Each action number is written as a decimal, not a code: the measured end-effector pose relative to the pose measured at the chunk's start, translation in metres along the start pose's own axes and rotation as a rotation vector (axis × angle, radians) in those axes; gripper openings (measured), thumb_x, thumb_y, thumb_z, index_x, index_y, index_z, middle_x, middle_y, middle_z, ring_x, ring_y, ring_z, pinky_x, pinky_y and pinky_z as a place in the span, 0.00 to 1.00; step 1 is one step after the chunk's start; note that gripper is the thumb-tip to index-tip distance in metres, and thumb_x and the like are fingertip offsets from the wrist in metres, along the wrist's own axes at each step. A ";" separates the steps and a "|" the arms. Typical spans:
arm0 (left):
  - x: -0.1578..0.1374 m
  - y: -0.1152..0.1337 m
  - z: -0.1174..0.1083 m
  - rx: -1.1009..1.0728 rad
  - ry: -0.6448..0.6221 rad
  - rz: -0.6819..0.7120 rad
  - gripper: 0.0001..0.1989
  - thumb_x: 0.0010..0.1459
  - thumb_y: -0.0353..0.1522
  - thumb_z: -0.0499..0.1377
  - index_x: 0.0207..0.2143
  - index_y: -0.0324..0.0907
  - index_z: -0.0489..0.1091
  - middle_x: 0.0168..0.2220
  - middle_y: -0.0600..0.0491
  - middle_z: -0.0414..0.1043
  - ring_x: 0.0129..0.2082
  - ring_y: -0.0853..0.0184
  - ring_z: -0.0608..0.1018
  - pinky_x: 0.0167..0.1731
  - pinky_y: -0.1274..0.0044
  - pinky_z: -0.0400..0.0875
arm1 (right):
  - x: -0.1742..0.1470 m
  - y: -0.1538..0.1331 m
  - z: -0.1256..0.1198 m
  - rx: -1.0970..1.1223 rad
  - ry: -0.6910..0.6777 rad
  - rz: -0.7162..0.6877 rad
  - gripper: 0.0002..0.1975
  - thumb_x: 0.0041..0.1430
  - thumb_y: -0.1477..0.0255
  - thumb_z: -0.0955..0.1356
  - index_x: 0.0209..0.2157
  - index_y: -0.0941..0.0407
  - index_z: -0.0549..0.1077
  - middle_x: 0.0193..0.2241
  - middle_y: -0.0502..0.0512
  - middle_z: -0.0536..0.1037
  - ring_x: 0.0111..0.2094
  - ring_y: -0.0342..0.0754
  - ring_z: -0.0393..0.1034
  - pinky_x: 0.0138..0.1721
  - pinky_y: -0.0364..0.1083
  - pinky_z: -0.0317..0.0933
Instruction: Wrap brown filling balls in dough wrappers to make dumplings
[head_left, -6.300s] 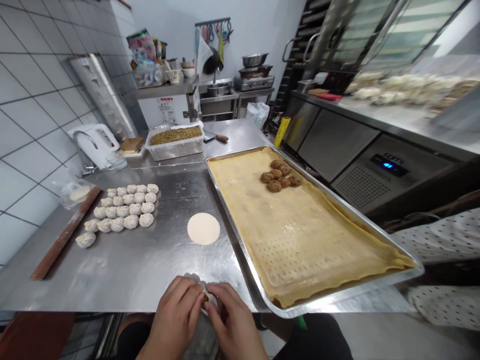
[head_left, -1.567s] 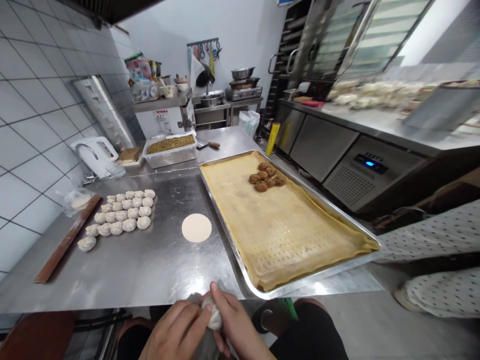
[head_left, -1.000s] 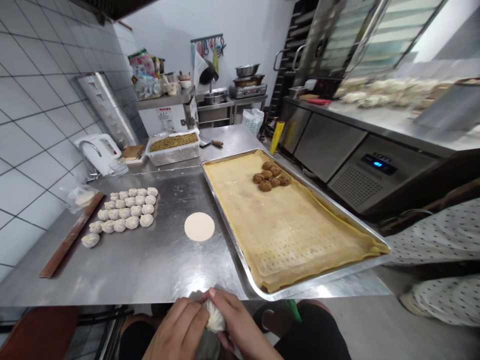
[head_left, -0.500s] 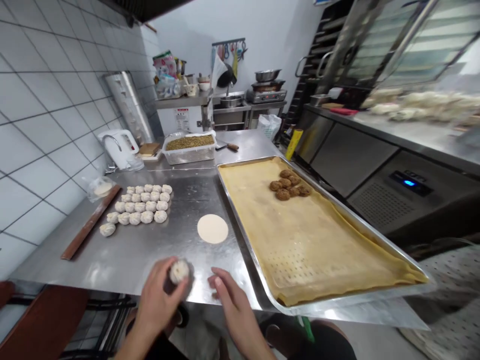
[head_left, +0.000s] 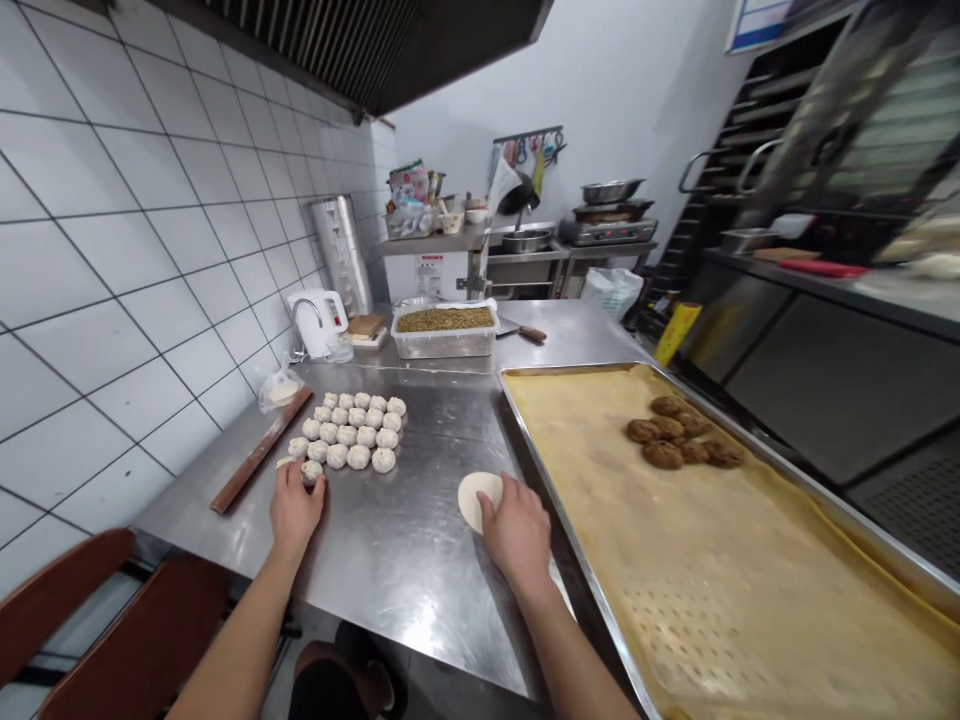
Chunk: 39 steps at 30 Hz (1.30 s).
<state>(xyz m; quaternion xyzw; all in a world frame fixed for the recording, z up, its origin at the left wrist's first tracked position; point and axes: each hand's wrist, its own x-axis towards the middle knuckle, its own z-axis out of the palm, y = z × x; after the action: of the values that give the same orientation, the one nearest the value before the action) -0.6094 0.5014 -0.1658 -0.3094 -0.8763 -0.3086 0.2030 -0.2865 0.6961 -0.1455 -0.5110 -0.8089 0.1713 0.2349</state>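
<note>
My left hand [head_left: 296,510] is closed around a pleated dough bun [head_left: 311,472] at the near left end of the rows of buns [head_left: 358,457] on the steel table. Its fingers partly hide that bun and its neighbour. My right hand [head_left: 519,525] is at the right edge of a flat round dough wrapper [head_left: 472,500], thumb on top and fingers curled over the side. Beyond it to the right lies a large tray [head_left: 547,455] lined with yellowish sheet, bearing several brown filling balls [head_left: 667,430].
A wooden stick [head_left: 262,450] lies left of the buns, near a plastic bag with dough [head_left: 281,388]. Farther back stand a white kettle [head_left: 319,322], a plastic tub of greenish-brown crumbly filling [head_left: 444,335] and a wooden-handled knife [head_left: 531,333]. Chairs [head_left: 142,630] stand below the left edge.
My left hand has carried the bun forward and left to the rows. My right hand has moved forward onto the dough wrapper. The view has swung to the left.
</note>
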 end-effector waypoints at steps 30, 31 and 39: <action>-0.211 0.214 -0.071 -1.054 -0.918 -0.449 0.17 0.59 0.47 0.65 0.35 0.41 0.74 0.31 0.51 0.77 0.31 0.66 0.78 0.35 0.77 0.74 | -0.187 0.033 -0.039 0.957 -0.213 0.077 0.19 0.69 0.65 0.66 0.59 0.50 0.75 0.60 0.61 0.77 0.61 0.58 0.72 0.65 0.58 0.64; -0.211 0.214 -0.071 -1.060 -0.934 -0.447 0.17 0.59 0.46 0.65 0.34 0.41 0.74 0.30 0.52 0.76 0.31 0.67 0.78 0.35 0.78 0.73 | -0.188 0.033 -0.038 0.951 -0.201 0.065 0.19 0.69 0.67 0.65 0.59 0.49 0.75 0.60 0.60 0.76 0.62 0.57 0.71 0.65 0.58 0.63; -0.213 0.212 -0.074 -1.050 -0.997 -0.424 0.17 0.60 0.45 0.64 0.41 0.41 0.76 0.39 0.48 0.80 0.39 0.63 0.80 0.43 0.75 0.74 | -0.186 0.036 -0.043 0.959 -0.172 0.045 0.21 0.66 0.74 0.63 0.56 0.48 0.78 0.60 0.60 0.77 0.62 0.56 0.70 0.66 0.59 0.62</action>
<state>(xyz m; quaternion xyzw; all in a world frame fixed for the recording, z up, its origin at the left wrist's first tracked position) -0.3010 0.4949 -0.1403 -0.2932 -0.6428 -0.5416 -0.4555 -0.1670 0.5443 -0.1664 -0.3464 -0.6442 0.5711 0.3726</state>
